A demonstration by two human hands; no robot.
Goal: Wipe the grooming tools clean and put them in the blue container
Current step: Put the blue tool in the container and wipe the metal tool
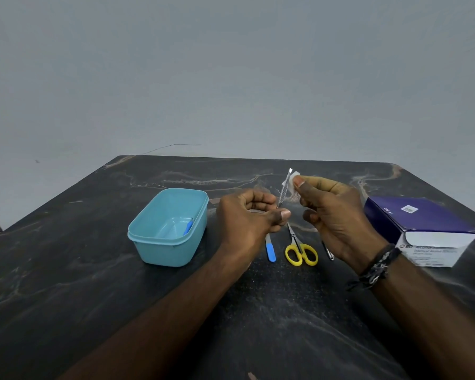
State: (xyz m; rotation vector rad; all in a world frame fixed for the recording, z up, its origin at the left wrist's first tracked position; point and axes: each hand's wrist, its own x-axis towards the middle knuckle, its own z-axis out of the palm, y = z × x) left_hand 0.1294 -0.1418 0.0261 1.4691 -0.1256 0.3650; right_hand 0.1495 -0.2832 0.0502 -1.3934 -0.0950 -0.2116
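My left hand (247, 215) pinches the lower end of a thin metal cuticle tool (285, 187), which points up and away. Against its upper part my right hand (337, 215) holds a small white wipe (293, 185) between thumb and fingers. The blue container (148, 237) stands open to the left, with one blue-handled tool (188, 227) inside. On the table below my hands lie a blue-handled file (270, 249), yellow-handled scissors (300, 250) and a thin metal loop tool (328, 252), partly hidden by my right hand.
A purple and white box of alcohol swabs (422, 229) lies at the right edge of the dark marbled table (93, 283). A grey wall rises behind the table's far edge. A dark band circles my right wrist.
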